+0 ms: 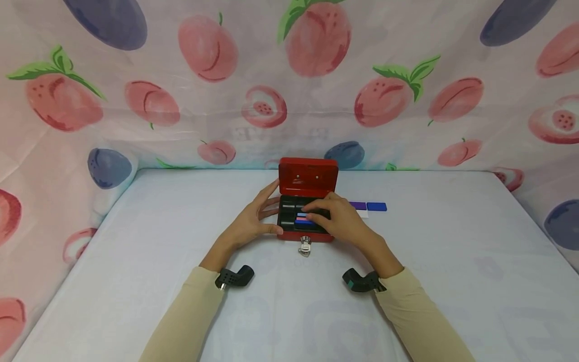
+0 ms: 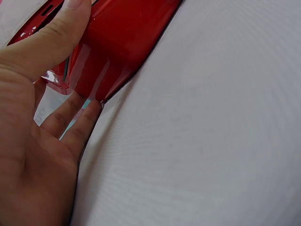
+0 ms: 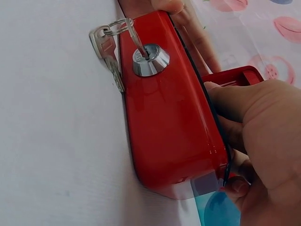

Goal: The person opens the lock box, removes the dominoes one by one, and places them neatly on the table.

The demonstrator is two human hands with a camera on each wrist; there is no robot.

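Note:
A small red metal cash box (image 1: 316,237) stands open on the white table, its lid (image 1: 308,177) raised at the back. Inside is a black tray (image 1: 287,221) holding thin strips (image 1: 302,221) in light blue, pink and blue. My left hand (image 1: 251,221) rests against the box's left side, fingers extended and thumb on the front corner. From the right, my right hand (image 1: 341,218) reaches over the tray, index finger and thumb apart above the strips. In the right wrist view, the box wall hides some fingertips. Keys (image 3: 106,47) on a ring hang from the front lock (image 3: 151,60).
Right of the box lie a purple flat piece (image 1: 359,205), a blue flat piece (image 1: 376,206) and a white piece (image 1: 363,214), partly behind my right hand. A fruit-print cloth (image 1: 262,65) hangs behind the table (image 1: 181,216).

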